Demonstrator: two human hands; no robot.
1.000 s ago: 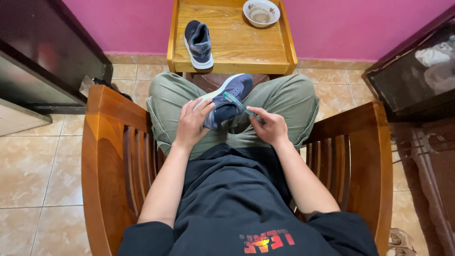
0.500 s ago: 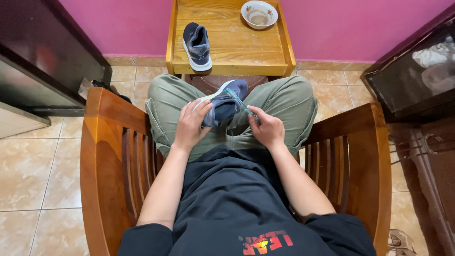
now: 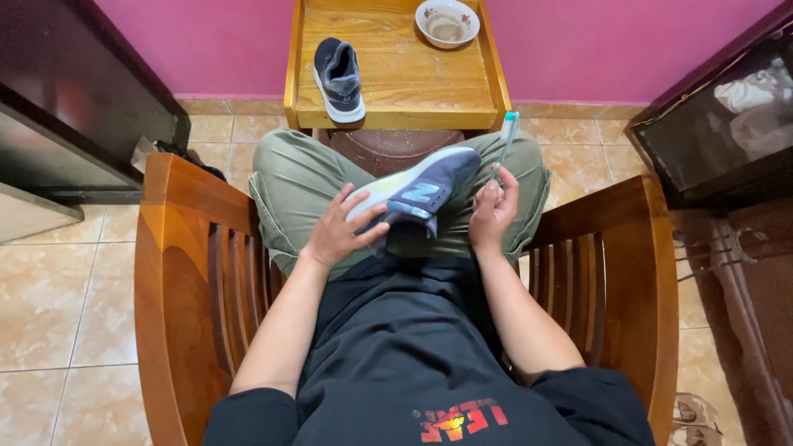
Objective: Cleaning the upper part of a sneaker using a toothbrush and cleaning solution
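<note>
Pink-walled room, wooden chair: left hand clasping 1 navy sneaker on lap (light, soft upper, probably best gripped at firm sole), right hand pinching upright toothbrush.

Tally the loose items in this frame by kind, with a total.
Dark blue sneakers: 2, one gripped by the left hand on the lap, one on the wooden side table
Teal-handled toothbrush: 1, raised in the right hand
White ceramic bowl: 1
Total: 4
</note>
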